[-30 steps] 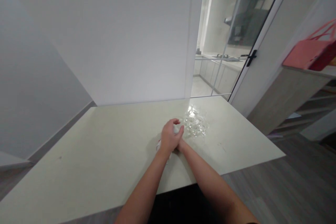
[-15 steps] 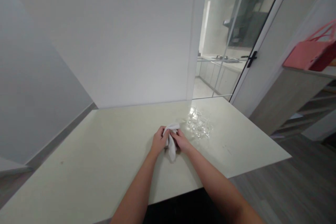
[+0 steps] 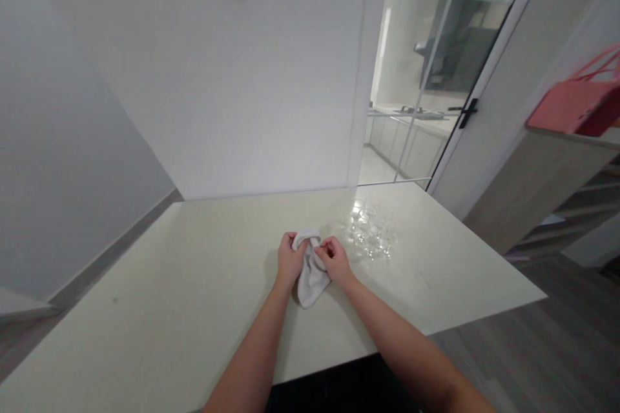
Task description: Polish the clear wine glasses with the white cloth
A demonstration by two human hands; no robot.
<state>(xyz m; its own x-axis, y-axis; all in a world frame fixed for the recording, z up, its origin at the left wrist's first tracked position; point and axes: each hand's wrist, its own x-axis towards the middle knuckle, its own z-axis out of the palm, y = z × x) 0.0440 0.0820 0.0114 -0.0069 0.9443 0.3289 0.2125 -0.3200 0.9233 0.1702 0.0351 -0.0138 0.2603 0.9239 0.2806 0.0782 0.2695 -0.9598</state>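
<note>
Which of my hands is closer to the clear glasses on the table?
Right. The right hand sits close beside the clear glasses, pinching the white cloth; the left hand grips the cloth's other side, farther from them.

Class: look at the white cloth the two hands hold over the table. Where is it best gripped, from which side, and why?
Probably at its bunched top edge, coming from above and the near side. The white cloth hangs limp from there, between the left hand and right hand, its lower end drooping toward the table.
</note>
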